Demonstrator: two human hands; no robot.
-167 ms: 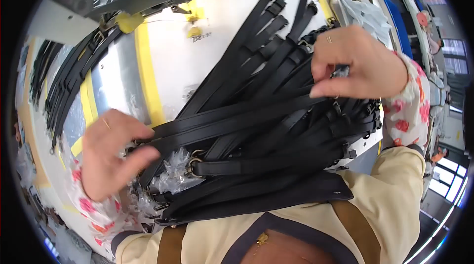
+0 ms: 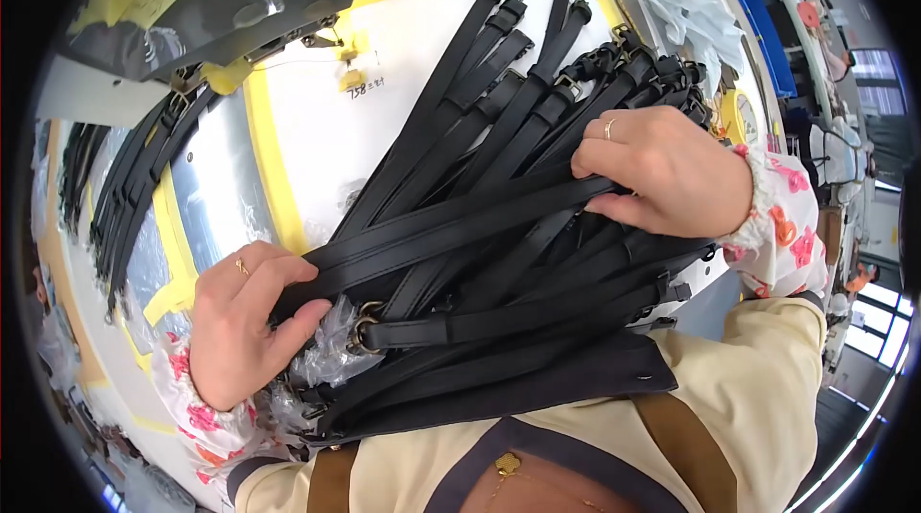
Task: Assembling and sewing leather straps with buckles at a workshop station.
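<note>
A black leather strap (image 2: pixel 460 218), lying as two bands side by side, stretches between my hands across the pile. My left hand (image 2: pixel 254 321) grips its left end between thumb and fingers, and the very tip is hidden in the palm. At the other end my right hand (image 2: pixel 662 172) is closed on the strap, thumb below and fingers above. Beneath lies a heap of similar black straps (image 2: pixel 422 143), many with buckles and keeper loops toward the upper right. Close to my body, one strap with a metal ring (image 2: pixel 366 329) rests beside crumpled clear plastic (image 2: pixel 331 355).
A dark machine (image 2: pixel 240 4) with yellow tape overhangs the upper left. Below it hangs another bundle of black straps (image 2: pixel 144 182). Yellow tape (image 2: pixel 273 158) crosses the white tabletop (image 2: pixel 326 143). A pale plastic bag (image 2: pixel 696 23) and a yellow round object (image 2: pixel 737 118) sit at the upper right.
My right hand has moved down and left, its fingers now closed on the strap. My left hand has shifted slightly right and down. The whole view has also shifted a little.
</note>
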